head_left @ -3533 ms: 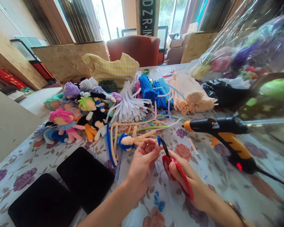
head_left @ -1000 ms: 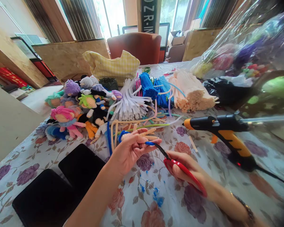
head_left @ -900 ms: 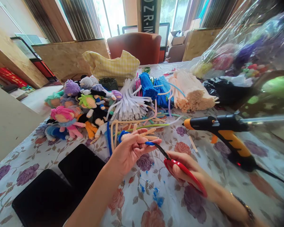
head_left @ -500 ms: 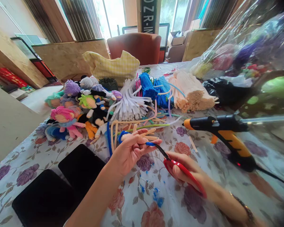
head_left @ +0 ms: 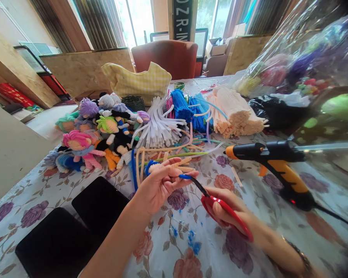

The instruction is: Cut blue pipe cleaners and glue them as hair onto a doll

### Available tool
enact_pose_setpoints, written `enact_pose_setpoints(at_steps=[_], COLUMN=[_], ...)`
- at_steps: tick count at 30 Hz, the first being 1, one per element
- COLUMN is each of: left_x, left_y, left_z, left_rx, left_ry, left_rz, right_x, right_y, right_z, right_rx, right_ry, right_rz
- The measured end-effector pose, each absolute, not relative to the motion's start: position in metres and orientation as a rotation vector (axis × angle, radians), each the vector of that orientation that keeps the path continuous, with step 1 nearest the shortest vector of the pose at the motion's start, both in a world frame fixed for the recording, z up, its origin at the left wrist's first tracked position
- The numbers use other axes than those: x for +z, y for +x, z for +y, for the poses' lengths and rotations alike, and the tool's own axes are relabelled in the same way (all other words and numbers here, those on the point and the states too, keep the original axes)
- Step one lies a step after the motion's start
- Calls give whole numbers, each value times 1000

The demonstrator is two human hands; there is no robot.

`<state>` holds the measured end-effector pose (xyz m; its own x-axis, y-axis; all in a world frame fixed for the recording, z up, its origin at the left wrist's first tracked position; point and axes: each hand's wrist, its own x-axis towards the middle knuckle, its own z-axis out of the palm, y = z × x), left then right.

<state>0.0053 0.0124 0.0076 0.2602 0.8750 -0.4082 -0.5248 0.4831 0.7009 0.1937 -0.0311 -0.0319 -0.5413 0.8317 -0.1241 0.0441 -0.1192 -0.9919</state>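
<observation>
My left hand (head_left: 159,185) is in the middle, its fingers closed on a small doll with a blue head (head_left: 150,166) and peach limbs; the palm hides part of the doll. A short blue strip (head_left: 185,176) sticks out past its fingers. My right hand (head_left: 232,210) is wrapped round the red handles of the scissors (head_left: 220,204). Their dark blades reach up and left, with the tips at the blue strip. Blue fluff (head_left: 193,243) lies on the flowered cloth below the hands.
Yarn dolls (head_left: 78,143) are heaped at the left, near two black slabs (head_left: 100,206). White (head_left: 162,123), blue (head_left: 182,106) and peach stem bundles (head_left: 234,112) lie behind my hands. A glue gun (head_left: 278,162) with a red light rests at the right, near a clear bag (head_left: 292,61).
</observation>
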Motion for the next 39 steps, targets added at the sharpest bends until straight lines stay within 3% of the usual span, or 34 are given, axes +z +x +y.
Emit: enact_pose_setpoints(at_steps=[20,39], left_x=[11,9], left_y=[-24,-26], left_z=[17,19], left_rx=[1018,913], left_ry=[1153,1180], left_rz=[513,538], right_x=[-25,-34], right_y=[196,199], right_z=[-37,-31], right_rx=[1757,1763], right_ry=[-923,-854], right_rz=[-1500,-1685])
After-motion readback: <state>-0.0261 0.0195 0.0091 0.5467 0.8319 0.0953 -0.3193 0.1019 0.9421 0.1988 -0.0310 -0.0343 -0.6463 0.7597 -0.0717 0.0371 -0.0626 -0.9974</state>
